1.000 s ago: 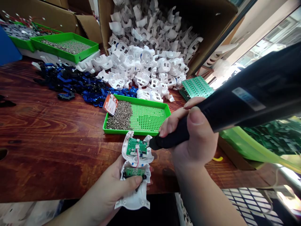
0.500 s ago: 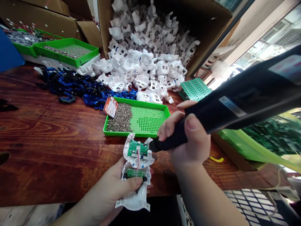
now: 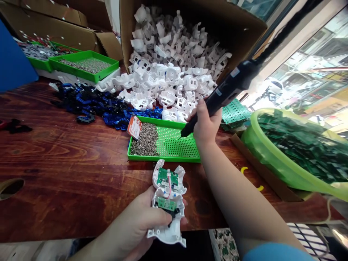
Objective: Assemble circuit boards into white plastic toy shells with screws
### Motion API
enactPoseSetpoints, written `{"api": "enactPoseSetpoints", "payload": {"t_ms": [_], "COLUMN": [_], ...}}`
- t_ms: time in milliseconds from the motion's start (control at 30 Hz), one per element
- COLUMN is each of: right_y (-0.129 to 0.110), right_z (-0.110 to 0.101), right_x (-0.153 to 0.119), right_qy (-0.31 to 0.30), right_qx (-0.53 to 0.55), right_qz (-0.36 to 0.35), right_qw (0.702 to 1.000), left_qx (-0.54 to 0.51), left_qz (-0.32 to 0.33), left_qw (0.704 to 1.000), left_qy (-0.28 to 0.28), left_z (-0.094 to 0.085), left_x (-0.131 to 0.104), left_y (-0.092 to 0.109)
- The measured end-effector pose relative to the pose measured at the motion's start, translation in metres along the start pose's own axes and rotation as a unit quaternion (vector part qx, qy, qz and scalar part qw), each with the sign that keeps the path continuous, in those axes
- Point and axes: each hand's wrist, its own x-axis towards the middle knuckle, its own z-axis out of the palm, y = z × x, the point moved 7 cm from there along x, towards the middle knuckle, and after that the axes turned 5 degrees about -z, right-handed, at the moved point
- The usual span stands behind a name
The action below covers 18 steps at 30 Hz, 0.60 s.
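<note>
My left hand [image 3: 146, 221] is closed round a white plastic housing [image 3: 168, 233], thumb pressed on a black part inside it. Two green circuit boards sit in the housing, an upper board [image 3: 168, 178] and a lower board [image 3: 166, 204], joined by a thin red and white cable. My right hand [image 3: 208, 123] grips a black electric screwdriver [image 3: 217, 98], tilted with its tip down over the green screw tray [image 3: 163, 158]. The tip is at the perforated part of the tray, where screws stand in some of the holes. Loose screws [image 3: 144, 141] are heaped at the tray's left end.
Behind the tray lie white housings [image 3: 168, 79], spilling from a cardboard box [image 3: 239, 32], and blue and black parts [image 3: 89, 101]. A second green tray [image 3: 104, 74] stands far left. On the right is a light-green basin [image 3: 252, 141] of circuit boards.
My right hand has moved the screwdriver from the upper circuit board forward to the screw tray. My left hand still holds the housing; the view has shifted slightly.
</note>
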Motion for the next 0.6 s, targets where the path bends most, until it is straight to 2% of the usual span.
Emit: {"api": "enactPoseSetpoints", "payload": {"t_ms": [300,600], "right_y": [0.0042,0.0018], "right_z": [0.0063,0.0067], "right_x": [-0.0038,-0.0049], "right_qy": [-0.003,-0.001], "right_qx": [-0.019,-0.019], "right_qz": [-0.001,0.003], "right_qw": [1.0,1.0], "left_qx": [-0.013,-0.015], "left_qz": [0.0,-0.007], "left_qw": [1.0,1.0], "left_qy": [-0.028,-0.019], "left_z": [0.0017,0.0021], "left_x": [0.0012,-0.0001], "left_y": [-0.0012,-0.0002]}}
